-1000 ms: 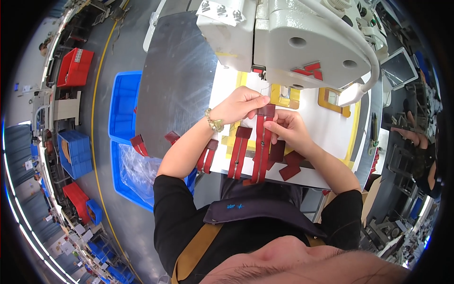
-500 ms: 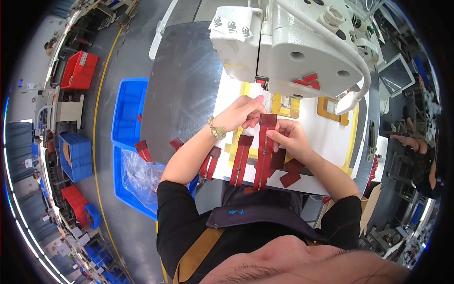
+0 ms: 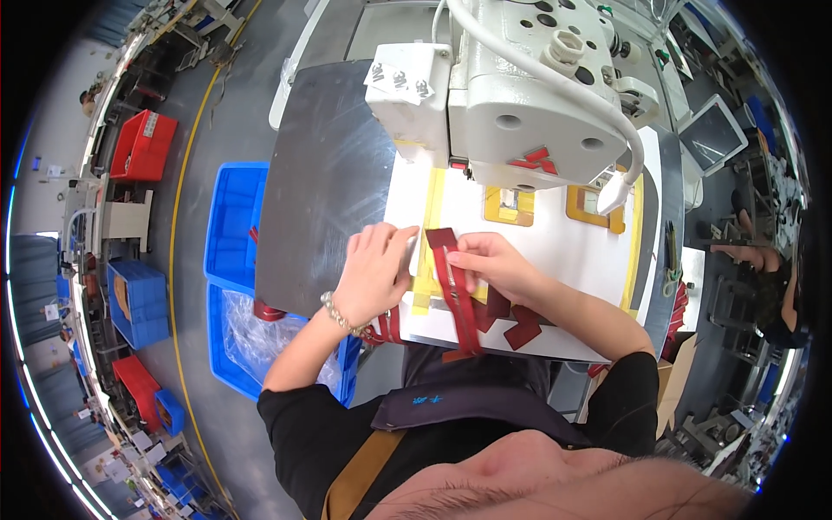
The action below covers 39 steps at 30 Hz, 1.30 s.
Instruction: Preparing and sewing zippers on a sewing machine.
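My right hand [image 3: 496,263] pinches a red zipper strip [image 3: 459,303] below its dark red square end tab [image 3: 440,238]. The strip hangs over the table's near edge, its metal zipper line showing. Left of it is my left hand [image 3: 373,267], back upward and fingers curled, wearing a beaded bracelet. A thin greyish, metal-looking thing [image 3: 411,251] shows beside its fingers; its kind is unclear. Part of another red zipper strip [image 3: 390,324] emerges below the left hand, its upper part hidden. Dark red pieces [image 3: 523,329] lie near my right forearm.
A white sewing machine head [image 3: 520,113] stands over the white work surface [image 3: 555,277]. Yellow-framed templates [image 3: 510,206] lie beneath it. To the left are a dark metal table plate [image 3: 325,173] and blue bins [image 3: 234,217], one with clear plastic [image 3: 260,329]. Scissors [image 3: 672,279] lie at right.
My left hand has left the strip's top end and moved left and down, over the neighbouring strips. My right hand has shifted left with the red zipper strip, which now tilts.
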Motion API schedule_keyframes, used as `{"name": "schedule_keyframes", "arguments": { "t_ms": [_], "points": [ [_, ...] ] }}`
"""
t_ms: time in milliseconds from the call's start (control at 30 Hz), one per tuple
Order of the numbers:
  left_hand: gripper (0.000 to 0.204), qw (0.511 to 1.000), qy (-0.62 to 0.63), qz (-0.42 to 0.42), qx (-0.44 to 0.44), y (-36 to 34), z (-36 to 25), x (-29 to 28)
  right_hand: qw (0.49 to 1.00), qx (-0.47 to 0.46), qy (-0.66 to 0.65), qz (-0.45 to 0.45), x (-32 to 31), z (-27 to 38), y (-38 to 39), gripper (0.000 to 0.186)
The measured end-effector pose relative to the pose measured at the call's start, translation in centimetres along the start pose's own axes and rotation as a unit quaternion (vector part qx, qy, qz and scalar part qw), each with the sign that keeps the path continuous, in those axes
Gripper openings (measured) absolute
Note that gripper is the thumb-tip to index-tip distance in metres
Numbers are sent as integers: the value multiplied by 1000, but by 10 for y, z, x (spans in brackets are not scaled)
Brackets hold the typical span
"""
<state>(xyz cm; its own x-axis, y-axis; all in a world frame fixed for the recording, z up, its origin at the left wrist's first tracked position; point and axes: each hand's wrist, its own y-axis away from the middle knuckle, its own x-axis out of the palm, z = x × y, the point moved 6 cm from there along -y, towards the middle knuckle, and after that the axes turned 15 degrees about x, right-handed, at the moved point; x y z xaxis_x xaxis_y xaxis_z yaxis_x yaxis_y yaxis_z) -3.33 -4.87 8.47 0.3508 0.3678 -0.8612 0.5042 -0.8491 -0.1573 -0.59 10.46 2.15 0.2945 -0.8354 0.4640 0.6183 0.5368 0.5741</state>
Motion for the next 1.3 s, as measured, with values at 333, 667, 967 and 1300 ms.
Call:
{"name": "schedule_keyframes", "arguments": {
  "t_ms": [333, 667, 967, 1300],
  "points": [
    [71, 933, -237, -99, -254, 124, 23, -15, 983, 104, -150, 19, 32, -10, -32, 33],
    [111, 733, 59, -606, -304, 256, 80, 101, 988, 73, -134, 6, 38, -6, -40, 35],
    [66, 746, 568, -262, -229, 203, 76, 189, 980, 98, -171, 6, 35, -2, -48, 41],
    [50, 868, 438, 10, -233, 199, 72, 181, 974, 77, -214, 11, 30, -5, -53, 36]
  ]
}}
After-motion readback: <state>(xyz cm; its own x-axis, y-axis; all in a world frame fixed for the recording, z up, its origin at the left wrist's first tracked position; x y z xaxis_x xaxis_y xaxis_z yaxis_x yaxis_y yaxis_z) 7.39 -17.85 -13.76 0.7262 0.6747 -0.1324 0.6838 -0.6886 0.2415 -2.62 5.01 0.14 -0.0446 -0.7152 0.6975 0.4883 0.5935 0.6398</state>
